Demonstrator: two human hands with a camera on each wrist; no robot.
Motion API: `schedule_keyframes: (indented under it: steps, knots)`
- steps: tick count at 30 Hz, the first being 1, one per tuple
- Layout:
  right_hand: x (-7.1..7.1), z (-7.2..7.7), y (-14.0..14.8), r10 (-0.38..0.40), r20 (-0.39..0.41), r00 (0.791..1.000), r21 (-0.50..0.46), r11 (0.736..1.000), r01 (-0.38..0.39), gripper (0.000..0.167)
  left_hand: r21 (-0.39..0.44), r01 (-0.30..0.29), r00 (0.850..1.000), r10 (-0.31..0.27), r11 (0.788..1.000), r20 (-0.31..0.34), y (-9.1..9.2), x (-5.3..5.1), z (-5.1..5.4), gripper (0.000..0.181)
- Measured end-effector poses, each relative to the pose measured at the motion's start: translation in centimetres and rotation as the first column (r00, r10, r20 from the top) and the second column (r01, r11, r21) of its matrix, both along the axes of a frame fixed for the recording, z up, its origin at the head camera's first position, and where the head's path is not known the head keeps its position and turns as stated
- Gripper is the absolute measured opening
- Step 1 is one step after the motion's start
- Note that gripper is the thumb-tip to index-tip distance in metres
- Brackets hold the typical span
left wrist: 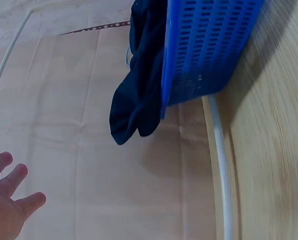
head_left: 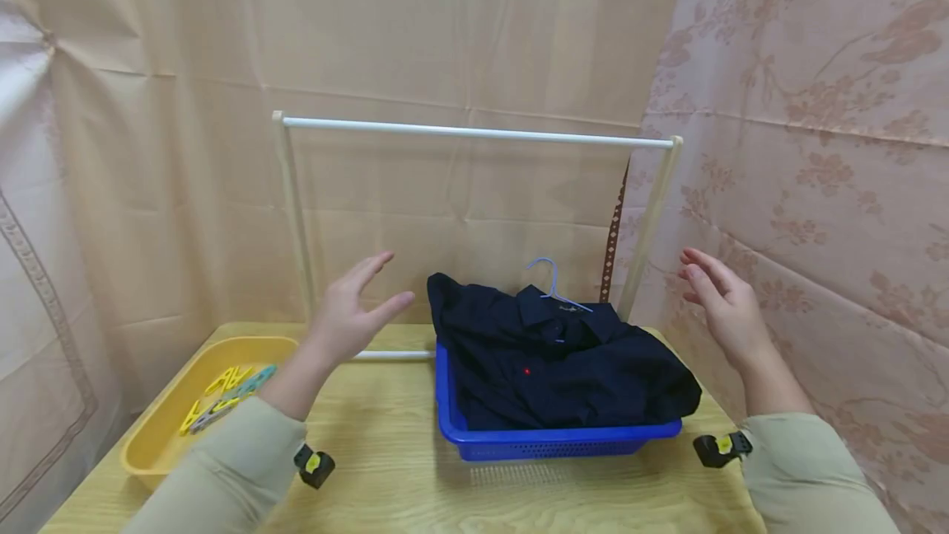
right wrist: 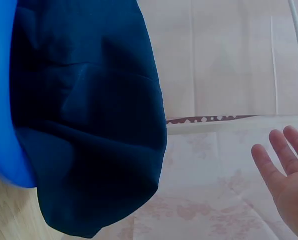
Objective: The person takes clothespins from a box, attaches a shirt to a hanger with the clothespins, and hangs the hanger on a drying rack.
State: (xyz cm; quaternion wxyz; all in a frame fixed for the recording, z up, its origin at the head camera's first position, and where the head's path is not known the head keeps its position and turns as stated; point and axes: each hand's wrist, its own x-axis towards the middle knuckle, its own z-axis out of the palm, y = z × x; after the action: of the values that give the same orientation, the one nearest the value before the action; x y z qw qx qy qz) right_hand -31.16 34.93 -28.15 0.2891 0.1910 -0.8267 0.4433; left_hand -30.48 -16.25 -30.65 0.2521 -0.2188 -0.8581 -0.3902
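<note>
A dark navy shirt (head_left: 549, 369) lies heaped in a blue plastic basket (head_left: 563, 438), its collar up at the back. Out of the collar rises the hook of a light blue hanger (head_left: 553, 274). My left hand (head_left: 354, 311) is raised to the left of the basket, fingers apart, holding nothing. To the basket's right my right hand (head_left: 730, 307) is held up with fingers loosely extended, also without anything in it. Neither hand touches the shirt. In the right wrist view a sleeve of the shirt (right wrist: 99, 130) hangs over the basket's rim.
Behind the basket stands a rack with a white top bar (head_left: 474, 133) and pale uprights. A yellow tray (head_left: 141, 435) at the left holds several yellow, green and grey clothespins (head_left: 230, 390). All stand on a wooden table (head_left: 371, 452); curtains hang behind and at the sides.
</note>
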Motion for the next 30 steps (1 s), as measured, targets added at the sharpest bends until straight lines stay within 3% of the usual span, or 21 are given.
schedule_keyframes:
  steps: [12,19,27,30]
  knots:
    - [-1.1,-0.6,0.6,-0.110,0.162,0.981,-0.011,0.994,0.113,0.059,0.175,0.082,0.993,-0.095,0.981,0.067,2.3,-0.4,-0.5,0.069]
    - [-1.6,-1.2,0.9,-0.123,0.168,0.978,-0.063,0.989,0.136,0.059,0.255,0.102,0.984,-0.136,0.961,0.118,3.5,-1.1,-0.9,0.067]
    - [-2.1,-2.4,1.6,-0.199,0.316,0.928,0.059,0.980,0.190,0.070,0.353,0.121,0.970,-0.185,0.928,0.155,5.0,-1.8,-1.9,0.065]
    - [-2.3,-2.9,1.9,-0.214,0.331,0.919,0.086,0.977,0.197,0.071,0.380,0.112,0.966,-0.190,0.918,0.174,5.6,-1.9,-2.3,0.065]
